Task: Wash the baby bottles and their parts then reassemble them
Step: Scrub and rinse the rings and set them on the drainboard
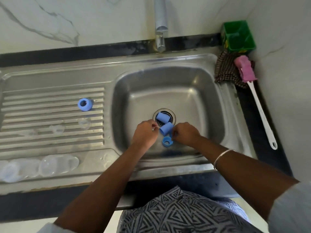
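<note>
We reach both arms forward and down into the sink basin (193, 98), our hands meeting just near of the drain (164, 116). Our left hand (145, 132) has its fingers curled inward, the fingertips pinched on something small and pale that we cannot make out. Our right hand (186, 132) is likewise curled, its fingertips at the edge of a blue part; whether it truly grips that part we cannot tell. A metal bangle (220, 158) sits on the right forearm.

Between the two hands lies a blue bottle cap (166, 128) on its side, touching or nearly touching both sets of fingertips. A second blue cap (162, 117) lies on the drain, just far of the first. A blue collar ring (167, 141) rests on the basin floor just near of the hands, close under the right hand.

On the ribbed drainboard (50, 105) to the left, another blue collar ring (85, 104) stands well apart from the hands. Clear nipples (84, 124) lie nearer on the ribs, and clear bottles (50, 165) lie on their sides along the near left rim.

To the far right, a bottle brush (252, 91) with a pink sponge head rests on the counter, its head on a checked cloth (225, 71), beside a green holder (238, 37). The tap (160, 26) stands at the far rim.
</note>
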`<state>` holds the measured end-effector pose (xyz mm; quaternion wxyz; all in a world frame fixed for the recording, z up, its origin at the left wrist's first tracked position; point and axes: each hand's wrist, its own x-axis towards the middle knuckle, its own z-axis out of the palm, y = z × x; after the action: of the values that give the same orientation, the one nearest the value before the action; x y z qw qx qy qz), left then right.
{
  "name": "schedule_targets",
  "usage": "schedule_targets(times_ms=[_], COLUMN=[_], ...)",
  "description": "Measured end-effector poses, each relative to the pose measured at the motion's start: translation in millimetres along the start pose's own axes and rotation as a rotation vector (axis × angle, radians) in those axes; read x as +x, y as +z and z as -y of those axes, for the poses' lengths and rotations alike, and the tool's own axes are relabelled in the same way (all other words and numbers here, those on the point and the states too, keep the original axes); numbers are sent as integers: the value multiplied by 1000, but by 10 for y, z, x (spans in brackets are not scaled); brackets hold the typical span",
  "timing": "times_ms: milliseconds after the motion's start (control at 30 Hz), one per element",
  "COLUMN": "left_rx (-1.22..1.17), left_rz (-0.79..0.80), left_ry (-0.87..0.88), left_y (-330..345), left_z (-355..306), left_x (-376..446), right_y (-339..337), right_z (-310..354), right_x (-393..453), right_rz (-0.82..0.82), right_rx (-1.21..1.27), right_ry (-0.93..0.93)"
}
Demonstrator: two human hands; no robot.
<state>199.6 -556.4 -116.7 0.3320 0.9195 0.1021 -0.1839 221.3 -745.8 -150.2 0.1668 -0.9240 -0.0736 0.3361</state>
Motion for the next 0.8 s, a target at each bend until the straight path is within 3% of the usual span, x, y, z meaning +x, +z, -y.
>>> schedule_targets(times_ms=[167,267,367,600,700,800], left_rx=[50,63,33,-96,-392,-692], left_rz=[10,7,6,-99,-123,1], left_ry=[-70,-115,-140,-127,-351,-550], left_y=[117,119,89,11,-45,-177], left_z=[-78,-88,-65,-148,-300,-551], left_x=[45,50,38,40,73,93], right_y=[138,157,189,-104,-274,-438], right_z=[128,174,183,183,176,212], right_x=[45,100,102,19,11,-19], right_rz=[131,211,189,-86,-165,-136], right_rx=[-233,-278,-233,512,727,1068], right_ry=[-156,-192,-212,-126,-78,-64])
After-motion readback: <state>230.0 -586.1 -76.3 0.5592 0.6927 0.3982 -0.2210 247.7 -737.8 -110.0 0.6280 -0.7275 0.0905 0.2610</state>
